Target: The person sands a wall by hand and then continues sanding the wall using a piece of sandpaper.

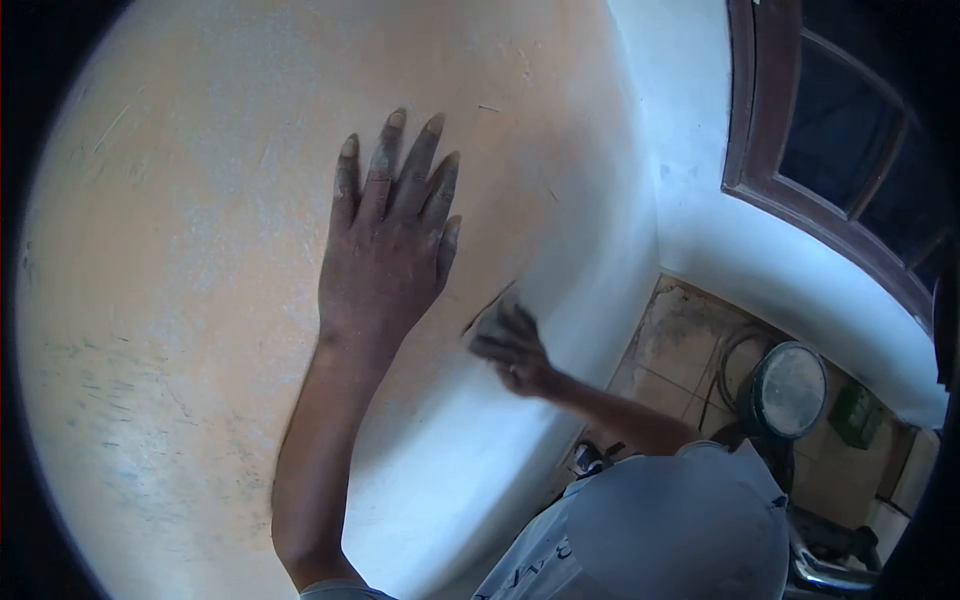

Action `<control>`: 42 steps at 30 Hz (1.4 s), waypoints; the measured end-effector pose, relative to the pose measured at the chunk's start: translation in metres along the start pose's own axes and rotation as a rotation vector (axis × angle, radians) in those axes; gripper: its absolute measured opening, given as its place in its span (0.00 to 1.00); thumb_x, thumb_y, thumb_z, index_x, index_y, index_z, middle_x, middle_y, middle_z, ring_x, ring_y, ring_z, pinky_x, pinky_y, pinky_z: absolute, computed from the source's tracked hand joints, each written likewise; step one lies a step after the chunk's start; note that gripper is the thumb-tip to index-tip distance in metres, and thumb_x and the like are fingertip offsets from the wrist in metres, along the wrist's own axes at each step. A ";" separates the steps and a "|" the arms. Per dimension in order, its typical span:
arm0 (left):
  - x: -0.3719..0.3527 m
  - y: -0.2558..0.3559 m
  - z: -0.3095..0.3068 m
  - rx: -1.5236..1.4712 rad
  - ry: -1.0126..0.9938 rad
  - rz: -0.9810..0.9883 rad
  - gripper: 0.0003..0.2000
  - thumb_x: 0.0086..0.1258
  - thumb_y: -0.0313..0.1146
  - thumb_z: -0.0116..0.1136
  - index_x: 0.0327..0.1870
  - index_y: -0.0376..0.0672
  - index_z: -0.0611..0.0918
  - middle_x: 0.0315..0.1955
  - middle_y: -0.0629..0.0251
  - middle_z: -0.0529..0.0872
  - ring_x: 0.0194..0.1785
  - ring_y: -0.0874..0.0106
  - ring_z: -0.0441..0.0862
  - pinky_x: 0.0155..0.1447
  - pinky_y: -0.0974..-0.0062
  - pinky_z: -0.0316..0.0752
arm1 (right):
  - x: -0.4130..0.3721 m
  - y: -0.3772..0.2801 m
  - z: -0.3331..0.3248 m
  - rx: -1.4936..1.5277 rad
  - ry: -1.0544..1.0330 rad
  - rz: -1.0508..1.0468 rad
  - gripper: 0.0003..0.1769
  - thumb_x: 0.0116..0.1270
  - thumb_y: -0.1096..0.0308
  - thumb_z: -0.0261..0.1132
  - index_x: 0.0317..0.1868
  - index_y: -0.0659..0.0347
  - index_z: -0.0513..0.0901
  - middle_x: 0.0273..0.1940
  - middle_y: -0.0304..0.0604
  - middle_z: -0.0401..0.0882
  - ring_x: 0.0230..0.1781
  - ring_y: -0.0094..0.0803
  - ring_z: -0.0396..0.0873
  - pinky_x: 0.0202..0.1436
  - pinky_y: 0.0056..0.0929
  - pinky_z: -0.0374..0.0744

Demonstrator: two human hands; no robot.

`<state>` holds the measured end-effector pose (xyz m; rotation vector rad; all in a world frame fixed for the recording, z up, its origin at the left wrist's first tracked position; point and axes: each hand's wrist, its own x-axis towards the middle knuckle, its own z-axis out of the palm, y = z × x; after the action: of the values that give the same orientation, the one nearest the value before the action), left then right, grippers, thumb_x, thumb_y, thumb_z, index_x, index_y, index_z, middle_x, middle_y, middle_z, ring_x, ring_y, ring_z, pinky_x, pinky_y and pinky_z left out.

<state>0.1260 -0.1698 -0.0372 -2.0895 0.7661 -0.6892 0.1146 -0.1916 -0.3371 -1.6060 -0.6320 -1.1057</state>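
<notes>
My left hand lies flat against a wall patched in peach and white, its fingers stretched upward. Pale dust coats the fingers, and nothing is in them. Lower and to the right, my right hand presses on the same wall, smeared by motion. Under its fingertips shows what looks like a thin greyish sheet with a dark edge, perhaps sandpaper; the blur hides most of it. Small scratches and dark scuffs mark the wall, mainly at the lower left.
A dark wood-framed window is set in the white wall at the right. On the tiled floor below stand a bucket with a pale, dusty top, a coiled hose and a green box. Chrome metal tubing shows at the bottom right.
</notes>
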 end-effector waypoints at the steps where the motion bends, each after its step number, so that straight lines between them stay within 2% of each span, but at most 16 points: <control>1: -0.001 -0.001 0.000 0.001 0.009 0.004 0.22 0.69 0.50 0.41 0.62 0.57 0.68 0.70 0.73 0.50 0.73 0.67 0.42 0.74 0.57 0.40 | 0.008 0.017 -0.002 -0.002 0.004 -0.049 0.18 0.68 0.63 0.49 0.54 0.55 0.77 0.62 0.46 0.66 0.68 0.46 0.55 0.68 0.50 0.49; 5: -0.001 -0.001 0.001 0.002 0.028 0.015 0.21 0.69 0.50 0.42 0.61 0.56 0.70 0.70 0.73 0.50 0.73 0.67 0.43 0.74 0.57 0.40 | 0.083 0.089 -0.040 -0.158 0.291 0.383 0.25 0.73 0.59 0.43 0.63 0.65 0.64 0.67 0.51 0.58 0.70 0.44 0.51 0.71 0.37 0.49; 7: -0.001 -0.001 0.000 -0.001 0.034 0.014 0.21 0.69 0.49 0.43 0.61 0.55 0.70 0.70 0.72 0.51 0.73 0.67 0.43 0.74 0.57 0.41 | 0.099 0.091 -0.050 -0.046 0.286 0.525 0.24 0.73 0.60 0.40 0.63 0.64 0.65 0.68 0.49 0.56 0.71 0.45 0.48 0.71 0.40 0.46; 10: -0.001 -0.002 -0.003 -0.022 0.054 0.023 0.21 0.69 0.47 0.44 0.60 0.52 0.71 0.69 0.71 0.52 0.73 0.66 0.45 0.74 0.57 0.42 | 0.085 0.018 -0.005 -0.094 0.354 0.469 0.23 0.73 0.63 0.40 0.64 0.63 0.65 0.67 0.50 0.57 0.71 0.44 0.48 0.71 0.41 0.45; 14: -0.001 -0.001 0.001 -0.042 0.109 0.045 0.20 0.67 0.42 0.47 0.59 0.48 0.72 0.67 0.68 0.58 0.72 0.66 0.49 0.73 0.56 0.45 | 0.036 -0.101 -0.017 0.393 -0.157 0.400 0.19 0.68 0.69 0.51 0.59 0.61 0.72 0.62 0.49 0.66 0.70 0.45 0.51 0.70 0.44 0.49; 16: -0.003 -0.005 0.002 -0.117 0.139 0.063 0.20 0.65 0.38 0.49 0.59 0.47 0.72 0.66 0.67 0.61 0.70 0.65 0.53 0.72 0.56 0.47 | 0.034 -0.110 -0.042 0.663 -0.403 0.804 0.20 0.69 0.64 0.51 0.57 0.67 0.71 0.56 0.50 0.73 0.61 0.40 0.66 0.64 0.40 0.61; 18: -0.009 -0.008 0.001 -0.296 0.179 0.094 0.20 0.64 0.35 0.50 0.58 0.46 0.72 0.64 0.66 0.64 0.69 0.64 0.57 0.71 0.56 0.50 | 0.009 -0.083 -0.041 1.155 -0.208 1.178 0.22 0.70 0.58 0.51 0.53 0.69 0.72 0.48 0.45 0.76 0.49 0.32 0.75 0.55 0.36 0.72; 21: -0.028 0.004 0.004 -0.827 0.427 -0.003 0.22 0.59 0.31 0.55 0.57 0.44 0.73 0.54 0.58 0.76 0.63 0.60 0.66 0.68 0.64 0.59 | 0.053 -0.097 -0.084 1.517 -0.034 1.181 0.21 0.70 0.60 0.51 0.56 0.65 0.67 0.50 0.45 0.73 0.52 0.32 0.73 0.55 0.35 0.72; 26: -0.112 0.068 0.006 -1.770 0.420 -0.573 0.25 0.64 0.36 0.54 0.63 0.37 0.67 0.55 0.50 0.75 0.63 0.62 0.68 0.64 0.69 0.60 | 0.060 -0.118 -0.115 1.517 -0.041 1.202 0.20 0.70 0.63 0.51 0.57 0.65 0.66 0.52 0.44 0.72 0.54 0.32 0.71 0.56 0.35 0.71; 30: -0.181 0.129 0.021 -2.352 0.067 -0.850 0.40 0.59 0.64 0.49 0.62 0.37 0.67 0.57 0.55 0.71 0.60 0.64 0.68 0.65 0.67 0.60 | 0.043 -0.124 -0.108 1.207 -0.232 1.247 0.18 0.70 0.64 0.52 0.55 0.66 0.71 0.51 0.43 0.74 0.52 0.29 0.72 0.57 0.32 0.70; 31: -0.204 0.129 0.006 -2.394 -0.148 -0.981 0.39 0.59 0.63 0.51 0.61 0.36 0.68 0.55 0.55 0.73 0.57 0.65 0.71 0.59 0.69 0.69 | 0.038 -0.129 -0.099 1.087 -0.344 1.171 0.17 0.69 0.65 0.53 0.53 0.66 0.73 0.50 0.43 0.75 0.51 0.28 0.72 0.56 0.30 0.69; 32: -0.232 0.156 0.027 -2.469 -0.126 -1.074 0.35 0.62 0.58 0.52 0.60 0.37 0.69 0.51 0.57 0.75 0.52 0.67 0.74 0.48 0.72 0.76 | 0.034 -0.132 -0.095 0.978 -0.444 1.084 0.16 0.69 0.65 0.53 0.52 0.66 0.74 0.49 0.42 0.75 0.50 0.27 0.72 0.56 0.29 0.69; 33: -0.239 0.149 0.007 -2.479 -0.294 -1.193 0.32 0.63 0.53 0.53 0.59 0.35 0.69 0.51 0.56 0.76 0.50 0.66 0.75 0.50 0.69 0.75 | 0.030 -0.135 -0.091 0.877 -0.534 0.981 0.16 0.69 0.65 0.53 0.50 0.67 0.76 0.49 0.42 0.76 0.49 0.27 0.72 0.55 0.28 0.69; 38: -0.275 0.181 0.004 -2.400 -0.316 -1.244 0.24 0.67 0.46 0.52 0.58 0.38 0.72 0.50 0.61 0.76 0.49 0.70 0.74 0.53 0.73 0.71 | 0.006 -0.140 -0.089 0.673 -0.794 1.030 0.14 0.68 0.67 0.54 0.47 0.67 0.78 0.45 0.42 0.78 0.46 0.26 0.74 0.52 0.24 0.70; 41: -0.287 0.194 0.001 -2.200 -0.433 -1.449 0.22 0.68 0.45 0.51 0.56 0.38 0.74 0.49 0.59 0.77 0.50 0.70 0.73 0.56 0.73 0.68 | -0.012 -0.140 -0.078 0.580 -0.836 0.806 0.15 0.68 0.68 0.54 0.50 0.67 0.76 0.44 0.44 0.78 0.44 0.25 0.75 0.50 0.22 0.70; 42: -0.294 0.194 -0.003 -2.137 -0.478 -1.485 0.21 0.69 0.44 0.50 0.56 0.38 0.75 0.49 0.58 0.77 0.51 0.69 0.73 0.56 0.73 0.67 | -0.016 -0.141 -0.077 0.582 -0.897 0.924 0.18 0.68 0.69 0.54 0.57 0.66 0.71 0.43 0.44 0.77 0.43 0.26 0.75 0.48 0.22 0.72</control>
<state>-0.1278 -0.0599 -0.2557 -4.2877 -1.3679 0.5897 -0.0361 -0.2166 -0.2849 -1.5204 -0.5732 0.4896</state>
